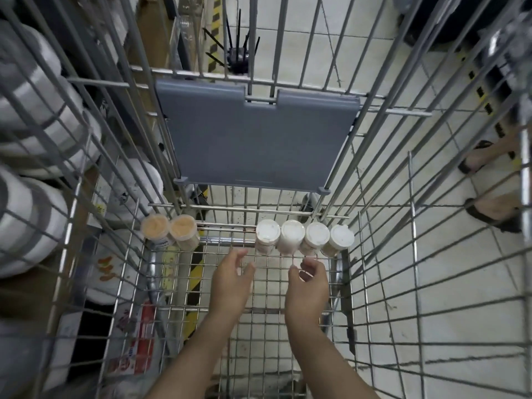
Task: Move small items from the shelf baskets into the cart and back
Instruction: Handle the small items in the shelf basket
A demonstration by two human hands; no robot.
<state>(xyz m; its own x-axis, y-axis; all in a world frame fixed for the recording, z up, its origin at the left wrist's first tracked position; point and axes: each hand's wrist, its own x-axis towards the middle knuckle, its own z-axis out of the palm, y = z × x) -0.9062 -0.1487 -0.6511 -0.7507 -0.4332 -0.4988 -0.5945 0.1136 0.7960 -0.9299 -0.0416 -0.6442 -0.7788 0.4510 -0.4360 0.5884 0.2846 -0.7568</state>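
Jar labels unreadable; sandalled feet [489,180] half hidden behind cart wires [411,226].

Left hand [230,279] and right hand [308,283] side by side at lower centre of frame, apart. Bare forearms running up from bottom edge. Both seen from the back, fingers loosely curled, thumbs turned inward, gripping nothing. Right fingers curled slightly more than left.

No text can be read; the print on the red-and-white package [138,338] is too blurred.
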